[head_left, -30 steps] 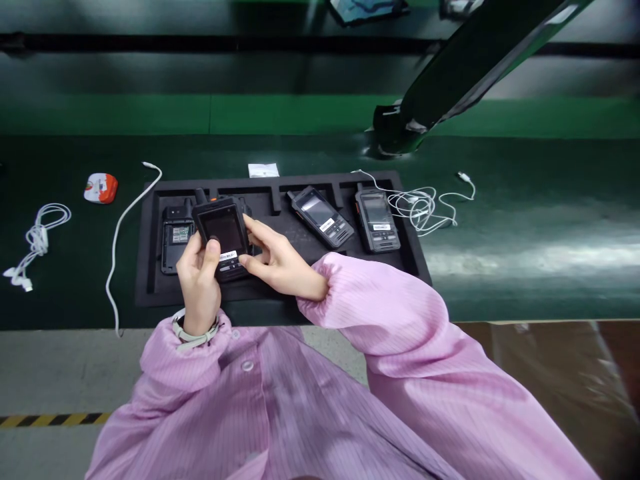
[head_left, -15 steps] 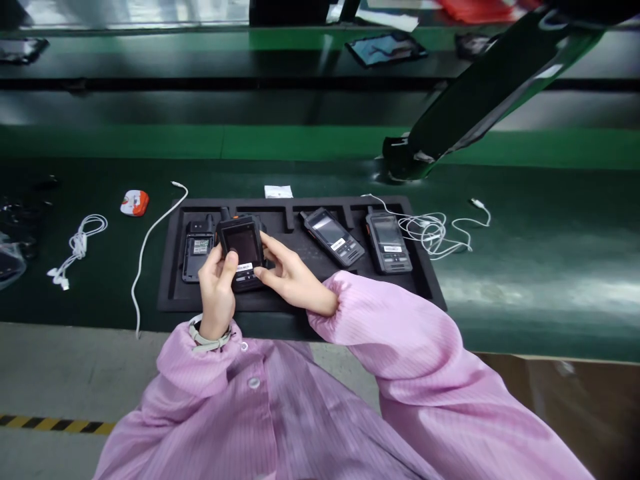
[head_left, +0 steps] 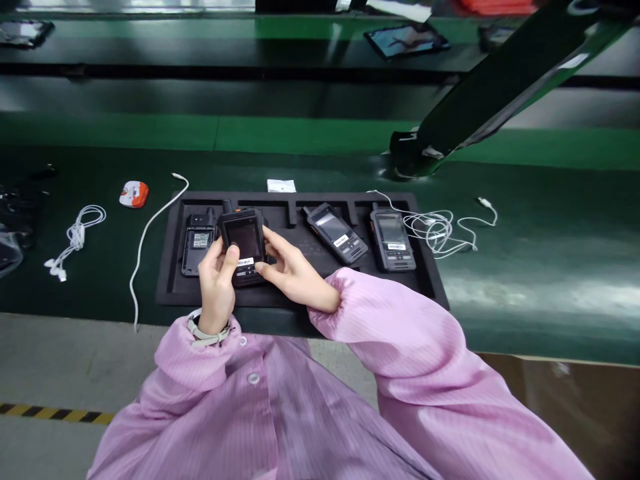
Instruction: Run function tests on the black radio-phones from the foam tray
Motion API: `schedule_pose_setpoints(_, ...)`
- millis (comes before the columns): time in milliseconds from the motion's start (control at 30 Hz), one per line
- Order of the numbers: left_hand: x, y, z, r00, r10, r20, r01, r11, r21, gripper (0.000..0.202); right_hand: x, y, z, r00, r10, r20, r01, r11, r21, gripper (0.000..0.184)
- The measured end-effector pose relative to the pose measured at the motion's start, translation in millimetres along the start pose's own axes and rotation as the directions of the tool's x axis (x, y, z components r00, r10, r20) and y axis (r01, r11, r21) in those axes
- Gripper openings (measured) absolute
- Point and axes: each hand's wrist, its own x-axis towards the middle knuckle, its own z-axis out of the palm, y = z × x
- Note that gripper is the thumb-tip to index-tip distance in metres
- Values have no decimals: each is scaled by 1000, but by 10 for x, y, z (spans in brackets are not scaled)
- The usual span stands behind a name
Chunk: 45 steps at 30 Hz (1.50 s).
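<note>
- Overall, a long dark green workbench (head_left: 550, 247) carries everything near the hands.
- On it lies a black rectangular tray with moulded compartments (head_left: 175, 299).
- Over the tray's left half, the bare left hand (head_left: 217, 277), with a pale wristband, grasps a black handheld device with a stubby antenna and dark screen (head_left: 243, 237); its thumb presses the screen's lower left corner.
- The bare right hand (head_left: 295, 270) grips the opposite edge, fingers curled along the side, thumb by the keys beneath the screen.
- Judging by this two-handed hold, the step in hand is working or checking the device's front; the next move seems to call for a steady left grip and a precise right thumb.
- Beside it in the tray sits a black device with its inner compartment exposed (head_left: 196, 250); farther right lie a slanted black keypad device (head_left: 337, 233) and a straighter one (head_left: 394, 240).
- Smallest, a white rectangular label (head_left: 245, 262) sits below the held device's screen, near the right thumb.
</note>
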Motion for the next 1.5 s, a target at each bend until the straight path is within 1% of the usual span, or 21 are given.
schedule_pose_setpoints(200,7,13,22,1000,23,-5,-23,999,-24,22,3,10,-8,1000,-4,3,4,1000,-7,76)
schedule_pose_setpoints(333,14,20,32,999,28,-21,-28,1000,-14,25,22,35,-15,1000,-13,9,14,1000,-23,79)
schedule_pose_setpoints(533,22,34,39,999,32,-27,-32,999,-7,26,46,52,-10,1000,-28,1,28,999,-36,76)
schedule_pose_setpoints(667,36,47,47,999,30,-36,-31,999,-32,24,71,32,-13,998,-59,-1,59,995,-84,76)
schedule_pose_setpoints(767,50,60,52,999,27,-46,-28,999,-25,25,103,28,-26,997,-83,3,83,993,-88,74)
schedule_pose_setpoints(900,71,80,51,999,0,-38,0,1000,-14,29,152,37,-56,997,-77,23,78,996,-38,73)
schedule_pose_setpoints(1100,79,111,39,999,-34,-22,32,997,-72,29,196,44,-80,997,-61,49,57,994,89,76)
schedule_pose_setpoints(1167,72,120,32,999,-48,-16,46,995,-86,31,194,41,-85,995,-78,59,71,991,113,75)
schedule_pose_setpoints(1300,59,130,14,997,-78,-10,75,987,-144,33,176,44,-92,985,-156,71,144,980,140,72)
schedule_pose_setpoints(1400,65,126,9,994,-106,-36,98,981,-169,36,165,54,-77,981,-170,99,150,972,182,82)
schedule_pose_setpoints(1500,73,121,25,989,-112,-96,91,975,-202,40,132,34,-40,985,-157,76,140,972,190,91)
